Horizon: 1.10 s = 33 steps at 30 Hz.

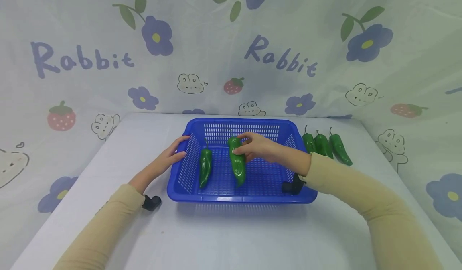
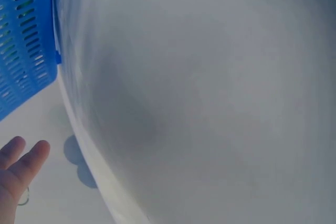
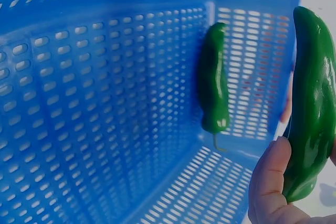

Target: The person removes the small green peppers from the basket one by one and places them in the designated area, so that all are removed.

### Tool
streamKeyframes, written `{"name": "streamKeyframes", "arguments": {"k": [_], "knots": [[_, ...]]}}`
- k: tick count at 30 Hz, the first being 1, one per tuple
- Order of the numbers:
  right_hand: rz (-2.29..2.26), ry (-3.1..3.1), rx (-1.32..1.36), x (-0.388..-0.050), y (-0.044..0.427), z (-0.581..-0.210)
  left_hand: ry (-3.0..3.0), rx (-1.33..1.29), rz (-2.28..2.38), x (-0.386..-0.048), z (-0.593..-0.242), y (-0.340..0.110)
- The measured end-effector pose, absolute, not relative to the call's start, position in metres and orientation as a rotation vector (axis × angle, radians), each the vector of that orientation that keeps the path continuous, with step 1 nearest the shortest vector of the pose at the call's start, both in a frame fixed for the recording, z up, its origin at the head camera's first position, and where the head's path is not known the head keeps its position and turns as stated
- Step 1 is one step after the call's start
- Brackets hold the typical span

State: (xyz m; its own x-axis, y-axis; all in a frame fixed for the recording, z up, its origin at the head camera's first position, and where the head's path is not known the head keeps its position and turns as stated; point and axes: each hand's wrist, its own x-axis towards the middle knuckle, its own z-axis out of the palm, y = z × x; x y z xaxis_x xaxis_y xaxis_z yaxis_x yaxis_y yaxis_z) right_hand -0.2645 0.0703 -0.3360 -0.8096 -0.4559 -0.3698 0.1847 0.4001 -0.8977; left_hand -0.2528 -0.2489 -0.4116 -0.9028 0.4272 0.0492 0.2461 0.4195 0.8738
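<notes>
My right hand (image 1: 258, 146) pinches a green pepper (image 1: 237, 163) near its stem end, over the middle of the blue basket (image 1: 242, 199). In the right wrist view the fingers of the right hand (image 3: 275, 187) and the held pepper (image 3: 312, 98) show at the right edge. Another green pepper (image 1: 205, 167) lies inside the basket along its left side, seen too as the pepper (image 3: 213, 80) in the right wrist view. My left hand (image 1: 169, 155) touches the basket's left rim with its fingers extended. The left wrist view shows part of that hand (image 2: 18, 169) below the basket wall (image 2: 26, 35).
Several green peppers lie close together on the white table (image 1: 238, 238), just right of the basket, the outermost one (image 1: 340, 149) tilted. A patterned cloth (image 1: 216, 53) hangs behind and at both sides of the table.
</notes>
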Motion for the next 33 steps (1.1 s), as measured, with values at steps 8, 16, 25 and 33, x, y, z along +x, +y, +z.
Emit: {"name": "streamKeyframes", "arguments": {"k": [8,16,25,33], "knots": [[-1.461,2.092,-0.226,-0.262,0.091,-0.321,2.5,0.578,1.464,-0.251,-0.409,-0.248],[-1.538,2.071,-0.251,-0.257,0.116,-0.306,2.494,0.581,1.465,-0.249,-0.406,-0.247],[-1.615,2.027,-0.263,-0.255,0.153,-0.297,2.498,0.585,1.461,-0.25,-0.409,-0.248],[-1.7,2.049,-0.258,-0.244,0.19,-0.29,2.502,0.576,1.451,-0.251,-0.408,-0.249]]}}
